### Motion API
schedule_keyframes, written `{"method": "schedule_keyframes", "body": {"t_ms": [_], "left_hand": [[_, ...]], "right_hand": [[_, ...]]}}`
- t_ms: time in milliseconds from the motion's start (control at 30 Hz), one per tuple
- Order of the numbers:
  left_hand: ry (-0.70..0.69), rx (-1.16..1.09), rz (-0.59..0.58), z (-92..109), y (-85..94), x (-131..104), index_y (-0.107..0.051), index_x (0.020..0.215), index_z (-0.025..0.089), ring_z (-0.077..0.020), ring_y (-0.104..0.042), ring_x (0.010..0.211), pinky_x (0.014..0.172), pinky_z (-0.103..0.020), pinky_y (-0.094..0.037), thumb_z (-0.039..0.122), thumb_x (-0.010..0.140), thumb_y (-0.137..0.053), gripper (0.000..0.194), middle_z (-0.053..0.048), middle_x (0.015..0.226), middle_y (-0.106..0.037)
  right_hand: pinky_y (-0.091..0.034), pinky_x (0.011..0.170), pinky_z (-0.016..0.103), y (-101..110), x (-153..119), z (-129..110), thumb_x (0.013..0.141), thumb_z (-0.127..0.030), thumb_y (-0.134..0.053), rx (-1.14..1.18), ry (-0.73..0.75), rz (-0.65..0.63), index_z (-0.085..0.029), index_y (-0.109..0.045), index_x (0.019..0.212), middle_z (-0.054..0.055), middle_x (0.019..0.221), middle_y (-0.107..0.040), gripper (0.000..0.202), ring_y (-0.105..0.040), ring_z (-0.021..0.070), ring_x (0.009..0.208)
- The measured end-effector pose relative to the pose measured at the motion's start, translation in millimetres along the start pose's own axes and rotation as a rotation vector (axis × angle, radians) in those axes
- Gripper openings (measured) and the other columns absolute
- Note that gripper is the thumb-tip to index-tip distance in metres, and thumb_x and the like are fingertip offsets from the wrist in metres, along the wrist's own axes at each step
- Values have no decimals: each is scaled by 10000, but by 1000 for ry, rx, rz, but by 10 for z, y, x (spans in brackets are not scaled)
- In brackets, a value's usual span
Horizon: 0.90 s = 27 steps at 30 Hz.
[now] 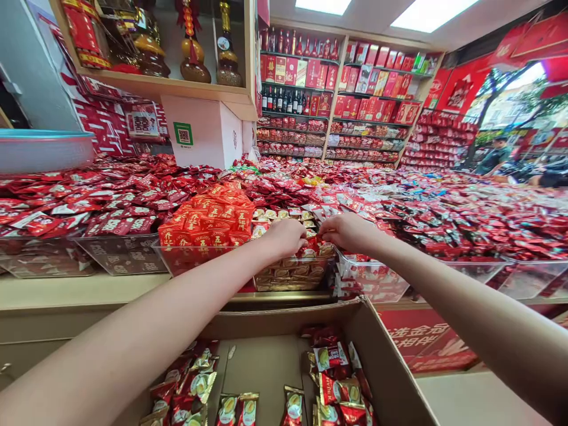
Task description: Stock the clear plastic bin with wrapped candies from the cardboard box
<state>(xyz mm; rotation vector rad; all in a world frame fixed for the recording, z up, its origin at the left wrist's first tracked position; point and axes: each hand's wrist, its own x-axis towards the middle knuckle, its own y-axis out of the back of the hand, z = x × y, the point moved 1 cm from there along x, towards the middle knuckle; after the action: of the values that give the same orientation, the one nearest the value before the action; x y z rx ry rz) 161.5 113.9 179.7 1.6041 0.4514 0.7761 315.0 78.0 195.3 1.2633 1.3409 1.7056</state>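
My left hand (pixel 287 236) reaches over the front of a clear plastic bin (pixel 290 275), its fingers curled in among small red-and-gold wrapped snack packets (pixel 276 214). Just across from it, my right hand (pixel 342 229) is at the bin's right side, thumb and fingers pinched together. Red wrappers (pixel 314 245) show between the two hands. Whatever either hand grips is hidden by the fingers. Below my forearms stands an open cardboard box (pixel 257 361); loose red-and-gold snack packets (pixel 332 387) lie along its sides and near edge.
Left of the bin is a pile of orange-red packets (pixel 208 219). More clear bins (pixel 373 275) heaped with wrapped sweets line the counter. A cabinet (pixel 160 83) with bottles overhangs the left side. Shelves (pixel 332 89) of red boxes and bottles stand behind.
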Motion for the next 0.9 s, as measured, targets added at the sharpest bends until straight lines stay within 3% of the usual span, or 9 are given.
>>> {"method": "schedule_keyframes", "body": {"t_ms": [133,400,700,900], "left_hand": [[-25,-20,-11,-72,-47,31,-611,819,150,-153,-592,738,665,-323,-450,306,805,-501,191,-17,780,-645],[-90,-5,-55,-113,-31,47,-604,824,147,-148,-589,752,687,-329,-455,290,818,-492,182,-13,783,-638],[-103,39,-178,-23,26,124,-599,833,148,-151,-592,759,696,-341,-467,292,811,-507,172,-12,802,-633],[-75,41,-226,-14,40,162,-602,832,152,-150,-592,739,676,-332,-467,297,788,-537,165,-8,777,-632]], "right_hand": [[-396,611,223,-34,-4,-4,730,-209,-518,82,-79,36,-218,-672,833,0,745,-675,185,-580,143,683],[-367,682,292,-173,-21,48,746,-229,-511,-132,27,17,-231,-679,827,35,762,-679,187,-537,206,772],[-345,587,275,-73,58,-120,703,-111,-476,-257,65,-121,-197,-683,717,64,671,-667,224,-549,214,707],[-371,605,280,-26,93,-158,662,-137,-516,-257,50,-206,-161,-668,790,98,755,-673,200,-572,235,740]]}}
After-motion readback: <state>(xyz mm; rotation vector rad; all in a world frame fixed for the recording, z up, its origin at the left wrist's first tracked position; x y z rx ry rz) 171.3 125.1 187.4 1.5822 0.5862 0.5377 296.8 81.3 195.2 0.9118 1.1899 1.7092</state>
